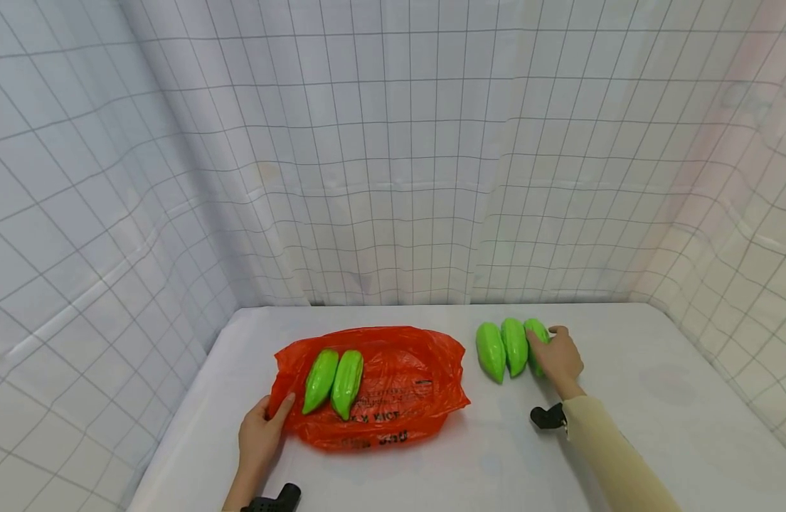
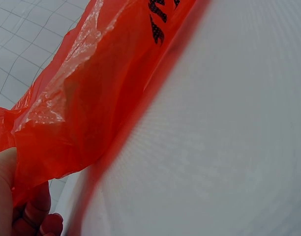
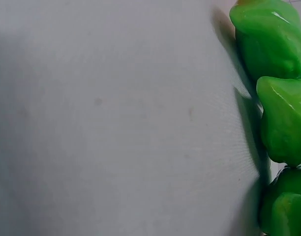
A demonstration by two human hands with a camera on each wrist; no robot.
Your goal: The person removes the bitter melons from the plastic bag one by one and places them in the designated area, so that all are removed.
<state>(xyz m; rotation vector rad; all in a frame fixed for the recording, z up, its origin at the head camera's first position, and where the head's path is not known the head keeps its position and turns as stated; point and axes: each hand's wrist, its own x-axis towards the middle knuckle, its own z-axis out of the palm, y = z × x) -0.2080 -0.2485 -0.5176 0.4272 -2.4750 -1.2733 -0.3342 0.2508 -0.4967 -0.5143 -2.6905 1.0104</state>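
A red plastic bag (image 1: 405,363) with black lettering lies spread flat at the centre-left of the table. My left hand (image 1: 261,434) pinches its left edge, thumb on top; the left wrist view shows that edge of the bag (image 2: 86,108) raised between thumb and curled fingers. Two glossy green ridged fruits (image 1: 333,380) lie side by side on the bag. To the right, three similar fruits stand in a row, the left one (image 1: 491,352) and middle one (image 1: 515,347) untouched. My right hand (image 1: 559,359) grips the rightmost green fruit (image 1: 537,328), partly covering it.
The white-covered table (image 1: 495,455) reaches back to a white grid-patterned curtain (image 1: 393,178), with similar curtains at both sides. A black wrist device (image 1: 548,417) sits by the right cuff, and another (image 1: 280,498) shows at the left wrist.
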